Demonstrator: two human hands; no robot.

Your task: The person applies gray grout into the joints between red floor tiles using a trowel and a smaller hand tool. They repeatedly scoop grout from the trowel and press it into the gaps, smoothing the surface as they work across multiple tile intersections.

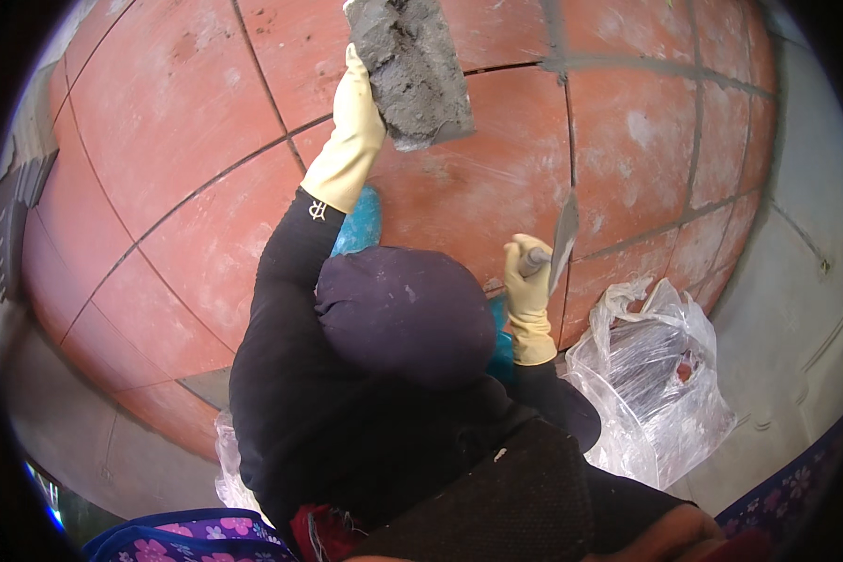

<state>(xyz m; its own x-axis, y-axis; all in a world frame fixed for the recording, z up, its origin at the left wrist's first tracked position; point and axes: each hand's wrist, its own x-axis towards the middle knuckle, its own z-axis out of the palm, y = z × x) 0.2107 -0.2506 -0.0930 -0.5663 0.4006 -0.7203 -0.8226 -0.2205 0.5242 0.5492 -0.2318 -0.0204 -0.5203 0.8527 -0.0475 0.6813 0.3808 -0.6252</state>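
Observation:
My left hand (347,140), in a cream rubber glove, grips the side of a flat board heaped with grey mortar (412,75) at the top centre. My right hand (527,300), gloved the same way, is closed round the handle of a trowel (563,245), whose blade lies along a dark joint between red square tiles (628,150). Grey grout fills several joints at the right. Teal footwear (359,220) shows in part under my left arm and by my right hand, behind a rounded dark purple cloth-covered part of my body (403,314).
A crumpled clear plastic bag (651,384) lies at the lower right, and more plastic (229,459) at the lower left. Grey concrete (806,262) borders the tiles at the right. Stacked grey pieces (28,150) stand at the far left. Purple floral fabric (178,539) shows along the bottom.

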